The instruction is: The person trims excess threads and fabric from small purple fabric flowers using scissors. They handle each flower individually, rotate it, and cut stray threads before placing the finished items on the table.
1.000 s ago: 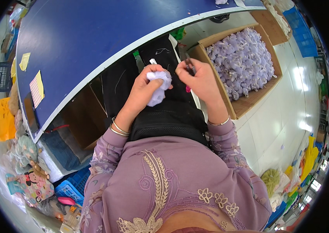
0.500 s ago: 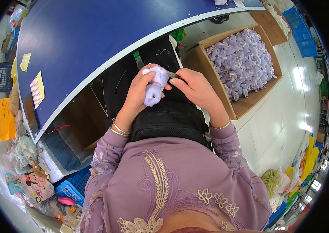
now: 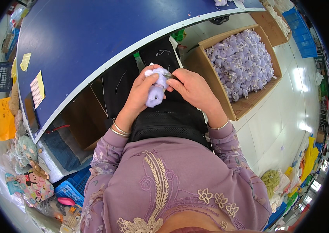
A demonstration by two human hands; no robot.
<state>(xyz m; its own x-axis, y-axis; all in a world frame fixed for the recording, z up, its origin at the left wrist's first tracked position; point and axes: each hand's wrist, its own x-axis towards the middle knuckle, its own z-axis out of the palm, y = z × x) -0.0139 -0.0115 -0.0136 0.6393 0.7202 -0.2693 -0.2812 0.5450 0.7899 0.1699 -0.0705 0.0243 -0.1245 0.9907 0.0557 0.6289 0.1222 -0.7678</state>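
Note:
Over my lap, my left hand (image 3: 139, 90) is closed around a small lilac plush toy (image 3: 155, 96). The toy's round lower end, with a dark hole or spot in it, hangs below my thumb. My right hand (image 3: 192, 86) pinches a slim dark metal tool (image 3: 171, 76), perhaps tweezers or snips; its exact kind is hard to see. The tool's tip touches the upper right side of the toy's fuzzy surface and is partly hidden in it. Fingers of both hands almost meet beside the toy.
A blue table (image 3: 106, 35) with a white edge curves ahead. On the right stands a cardboard box (image 3: 246, 108) heaped with lilac plush pieces (image 3: 242, 62). A blue crate (image 3: 69, 190) and stuffed toys (image 3: 26, 149) sit at the lower left. Paper slips (image 3: 37, 89) lie on the table.
My right hand has moved slightly left, bringing the metal tool's tip onto the plush toy. The toy has shifted a little to the right and tilted in my left hand.

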